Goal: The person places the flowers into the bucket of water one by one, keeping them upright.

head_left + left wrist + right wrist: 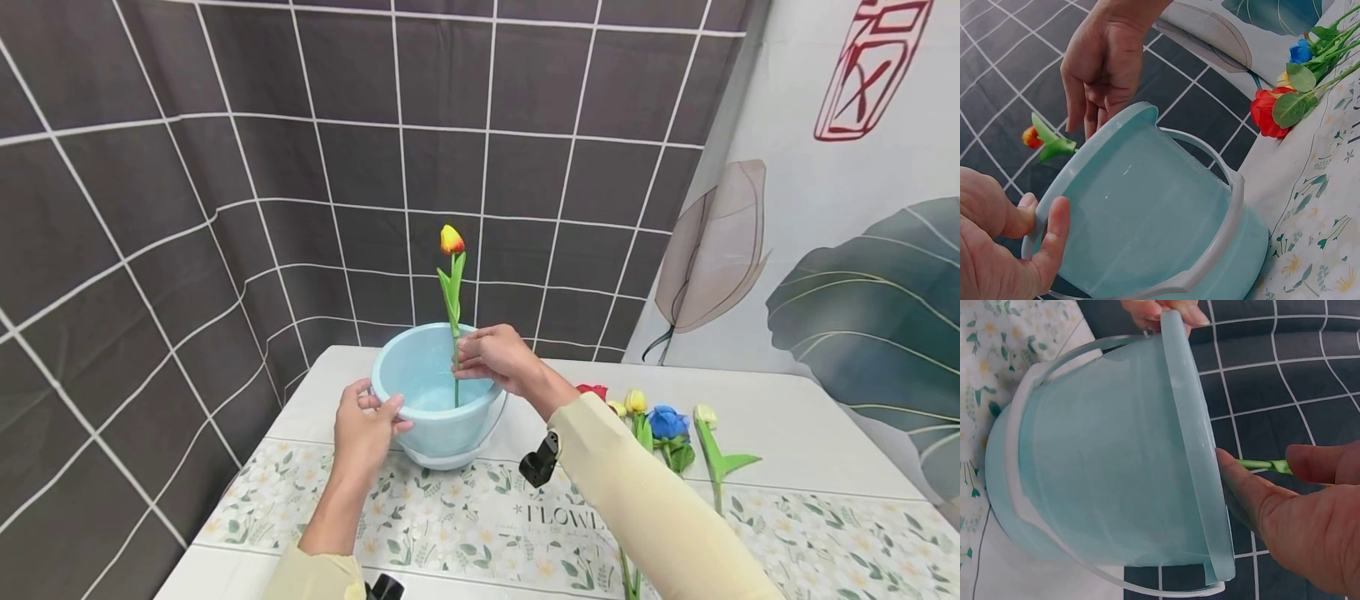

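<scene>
A light blue plastic bucket point(435, 408) with a white handle stands on the table near the tiled wall. My left hand point(365, 422) grips its near rim, thumb inside; the same grip shows in the left wrist view, hand point(1004, 240) on bucket point(1147, 212). My right hand point(491, 357) pinches the green stem of an orange-and-yellow tulip point(452, 240) held upright, its stem end down inside the bucket. In the right wrist view the stem point(1266, 465) shows between the fingers beside the bucket point(1110, 456). The tulip head point(1032, 136) peeks past the rim.
Several artificial flowers lie on the table right of the bucket: a red one point(594, 390), a yellow tulip point(635, 402), a blue rose point(666, 422) and a pale tulip point(705, 417). A floral runner point(487, 517) covers the front. Dark tiled backdrop point(225, 167) stands behind and left.
</scene>
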The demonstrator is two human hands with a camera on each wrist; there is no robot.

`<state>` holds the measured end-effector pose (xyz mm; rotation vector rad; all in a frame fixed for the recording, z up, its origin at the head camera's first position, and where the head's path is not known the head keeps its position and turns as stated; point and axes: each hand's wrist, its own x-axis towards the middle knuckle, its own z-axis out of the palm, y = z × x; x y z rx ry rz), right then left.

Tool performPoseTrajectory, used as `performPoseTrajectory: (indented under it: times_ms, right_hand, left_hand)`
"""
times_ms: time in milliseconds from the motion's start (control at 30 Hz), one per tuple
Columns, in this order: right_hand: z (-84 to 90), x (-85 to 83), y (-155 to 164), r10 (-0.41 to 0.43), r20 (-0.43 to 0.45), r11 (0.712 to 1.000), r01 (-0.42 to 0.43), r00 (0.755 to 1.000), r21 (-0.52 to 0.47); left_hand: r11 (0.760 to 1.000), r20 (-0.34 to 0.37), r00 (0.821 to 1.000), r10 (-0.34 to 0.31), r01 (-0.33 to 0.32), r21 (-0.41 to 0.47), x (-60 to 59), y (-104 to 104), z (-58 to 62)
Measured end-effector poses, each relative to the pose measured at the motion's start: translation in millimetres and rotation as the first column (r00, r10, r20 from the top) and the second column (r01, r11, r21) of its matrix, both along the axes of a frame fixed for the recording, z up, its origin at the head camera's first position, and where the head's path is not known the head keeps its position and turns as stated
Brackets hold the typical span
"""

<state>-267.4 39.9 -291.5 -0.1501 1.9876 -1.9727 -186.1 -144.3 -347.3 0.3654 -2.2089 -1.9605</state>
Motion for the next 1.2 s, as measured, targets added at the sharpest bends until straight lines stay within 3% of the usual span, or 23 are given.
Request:
performPoseTrajectory:
  times_ms: [333,767,1200]
  right_hand:
    - [1.1,2.6,3.5,0.008,-0.011,0.998,-0.007,1.000,0.064]
    - [4.3,4.1,28.6,-0.011,-0.023,0.994,0.009,1.000,-0.110]
    - [7.3,16.5,75.3,-0.064,-0.054,0.986,0.055,0.996,-0.158]
  left_hand:
    - [1.000,0.013,1.000,-0.001,0.000,0.005,0.9,1.3,1.3]
    - [1.000,0.028,1.000,0.009,-0.010,0.024,1.4,1.4,1.4]
    - [1.000,0.005,1.000,0.000,0.000,0.018,2.5,1.9,-0.5]
